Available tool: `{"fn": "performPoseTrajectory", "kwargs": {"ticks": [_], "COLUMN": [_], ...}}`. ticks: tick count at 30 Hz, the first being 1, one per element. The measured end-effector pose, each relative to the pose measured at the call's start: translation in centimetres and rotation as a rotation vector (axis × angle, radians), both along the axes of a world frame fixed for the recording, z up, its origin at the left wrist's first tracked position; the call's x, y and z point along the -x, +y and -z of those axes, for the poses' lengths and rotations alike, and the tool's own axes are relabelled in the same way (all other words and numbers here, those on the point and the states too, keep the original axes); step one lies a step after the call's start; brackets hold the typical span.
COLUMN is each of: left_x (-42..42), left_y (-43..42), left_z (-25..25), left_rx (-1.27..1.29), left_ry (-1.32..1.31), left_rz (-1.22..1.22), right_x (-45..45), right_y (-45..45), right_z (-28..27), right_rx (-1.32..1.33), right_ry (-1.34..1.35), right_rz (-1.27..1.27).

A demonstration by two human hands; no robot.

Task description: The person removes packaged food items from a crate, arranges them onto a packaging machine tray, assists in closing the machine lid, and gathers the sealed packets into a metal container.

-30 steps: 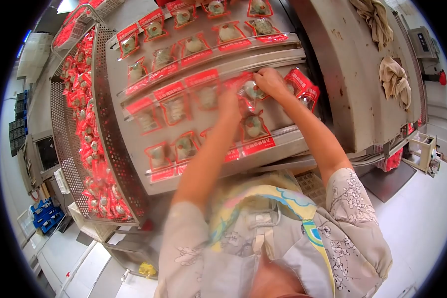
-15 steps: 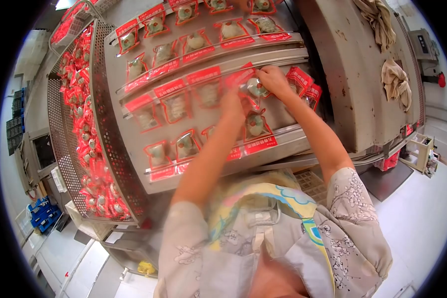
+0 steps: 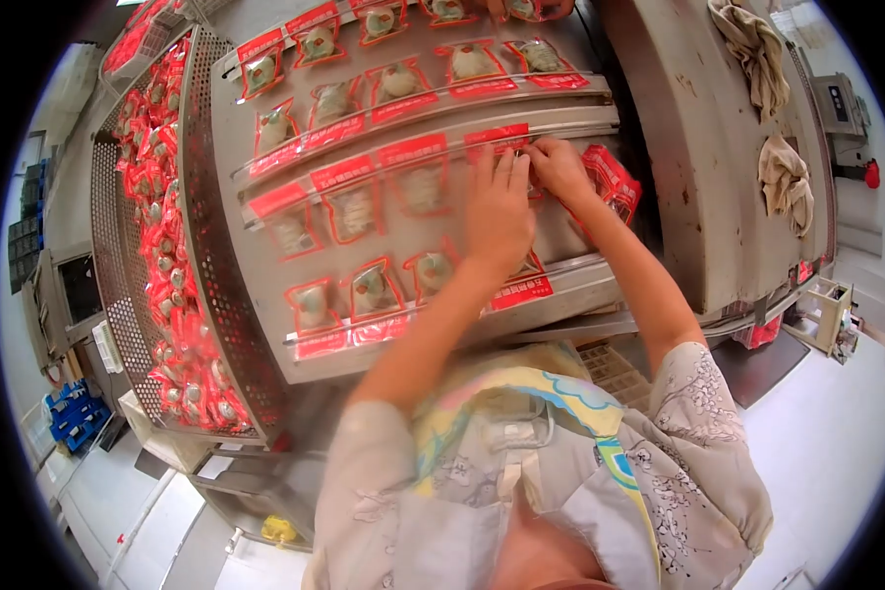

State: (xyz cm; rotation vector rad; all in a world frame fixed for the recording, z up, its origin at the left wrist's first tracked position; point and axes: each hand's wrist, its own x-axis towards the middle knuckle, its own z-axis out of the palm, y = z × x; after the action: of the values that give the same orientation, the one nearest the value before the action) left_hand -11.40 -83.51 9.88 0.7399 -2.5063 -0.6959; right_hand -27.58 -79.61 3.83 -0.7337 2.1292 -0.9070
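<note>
The left hand [image 3: 501, 216] lies over a single packet [image 3: 499, 137] in the third row on the desk [image 3: 264, 300], its fingers nearly straight and close together, reaching the red strip. Its thumb is hidden, so I cannot tell how far its grip is closed. The right hand [image 3: 566, 177] has its fingertips drawn in to a pinch, with hold of the same packet by its right side.

That packet is fourth from the left in its row, with three laid packets [image 3: 352, 212] beside it. The nearest row holds four small packs [image 3: 372, 289] (the last of them partly under the left forearm). Beyond, across the metal bars [image 3: 560, 120], sit two more rows of five bags [image 3: 398, 83] each, ten in all. To the right of the hands is a heap of spares [image 3: 612, 180], at least two, overlapping.

At the far edge, another person's fingers [image 3: 558, 9] are at the fifth bag of the farthest row. One perforated basket [image 3: 209, 197] stands left of the rows, filled with red-and-clear pouches [image 3: 167, 265], too many and too jumbled to count. Two cloths [image 3: 786, 185] lie on the metal casing [image 3: 674, 187] at the right.
</note>
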Motion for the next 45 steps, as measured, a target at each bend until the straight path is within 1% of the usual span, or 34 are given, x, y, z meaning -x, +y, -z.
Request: {"fn": "performPoseTrajectory", "kwargs": {"ticks": [2, 4, 5, 7, 10, 11, 14, 18, 19, 22, 23, 25, 26, 27, 30, 31, 32, 33, 34, 35, 36, 38, 39, 41, 42, 43, 45], "left_x": [0.3, 0.1, 0.0, -0.2, -0.1, 0.0, 0.0, -0.4, -0.4, 0.0, 0.3, 1.4, 2.2, 3.4, 7.4, 8.8, 9.8, 10.5, 11.0, 11.4, 11.7, 12.0, 12.3, 11.5, 10.9, 10.6, 9.6], "left_y": [0.1, -0.2, -0.3, -0.6, -0.9, -0.9, -0.9, -1.7, -1.7, -1.0, -0.7, 0.2, 0.6, 1.0, 2.1, 2.2, 2.2, 2.3, 2.2, 2.0, 1.6, 0.6, -0.5, -0.7, -0.5, -0.4, 0.3], "left_z": [1.3, 2.7, 3.3, 3.4, 3.2, 3.1, 2.6, 3.3, 3.3, 2.3, 1.9, 1.6, 1.5, 1.7, 2.0, 3.1, 3.9, 4.7, 4.1, 3.4, 2.5, 1.6, 5.5, 4.4, 3.9, 3.9, 4.6], "left_rx": [0.013, 0.076, 0.108, 0.120, 0.138, 0.142, 0.125, 0.196, 0.208, 0.207, 0.197, 0.032, -0.051, -0.078, -0.314, -0.240, -0.264, -0.285, -0.302, -0.313, -0.392, -0.547, -0.829, -0.986, -1.066, -1.063, -0.966], "left_ry": [-0.028, 0.005, 0.021, 0.033, 0.051, 0.055, 0.073, 0.029, 0.024, 0.034, 0.042, 0.144, 0.197, 0.249, 0.248, 0.242, 0.148, 0.050, -0.049, -0.188, -0.266, -0.427, -0.428, -0.367, -0.337, -0.276, -0.013], "left_rz": [0.018, 0.002, -0.004, 0.012, 0.008, 0.006, -0.025, -0.041, -0.039, -0.062, -0.068, 0.029, 0.076, 0.100, 0.130, 0.137, 0.117, 0.097, 0.079, 0.061, 0.066, 0.074, 0.112, 0.076, 0.054, 0.017, 0.079], "right_x": [0.1, 0.1, 0.2, -0.5, -1.0, -1.2, -1.3, -1.3, -1.1, -0.9, -0.8, -0.8, -0.3, 0.2, 0.5, 0.3, 0.2, -0.1, -0.4, -0.7, -1.3, -1.6, -1.5, -1.1, -0.9, -0.5, 0.1], "right_y": [-0.2, -0.4, -0.2, -0.2, -1.4, -2.1, -4.2, -5.0, -5.0, -4.1, -3.0, 0.8, 3.5, 6.2, 11.3, 12.3, 12.9, 13.3, 13.6, 13.9, 13.9, 14.3, 14.4, 14.4, 14.3, 14.0, 13.3], "right_z": [0.3, 0.3, 0.0, -3.3, -4.7, -4.6, -3.3, -2.9, -3.0, -4.3, -5.1, -7.5, -7.6, -7.4, -5.5, -5.0, -4.5, -4.2, -3.6, -3.3, -3.6, -3.5, -3.8, -4.5, -4.8, -5.0, -5.2], "right_rx": [0.035, 0.084, 0.063, 0.022, 0.229, 0.207, 0.254, 0.308, 0.282, 0.364, 0.416, 0.513, 0.484, 0.450, 0.297, 0.309, 0.324, 0.323, 0.318, 0.268, 0.214, 0.206, 0.193, 0.158, 0.187, 0.217, 0.264], "right_ry": [-0.032, -0.097, 0.039, 0.310, 0.694, 0.738, 0.605, 0.573, 0.572, 0.438, 0.424, 0.405, 0.576, 0.746, 0.638, 0.603, 0.565, 0.545, 0.459, 0.528, 0.593, 0.522, 0.510, 0.538, 0.545, 0.553, 0.553], "right_rz": [0.005, 0.004, -0.009, -0.038, 0.049, 0.008, -0.080, -0.044, -0.048, -0.028, 0.034, 0.160, 0.149, 0.133, 0.337, 0.360, 0.381, 0.349, 0.333, 0.304, 0.278, 0.315, 0.315, 0.287, 0.276, 0.262, 0.253]}}
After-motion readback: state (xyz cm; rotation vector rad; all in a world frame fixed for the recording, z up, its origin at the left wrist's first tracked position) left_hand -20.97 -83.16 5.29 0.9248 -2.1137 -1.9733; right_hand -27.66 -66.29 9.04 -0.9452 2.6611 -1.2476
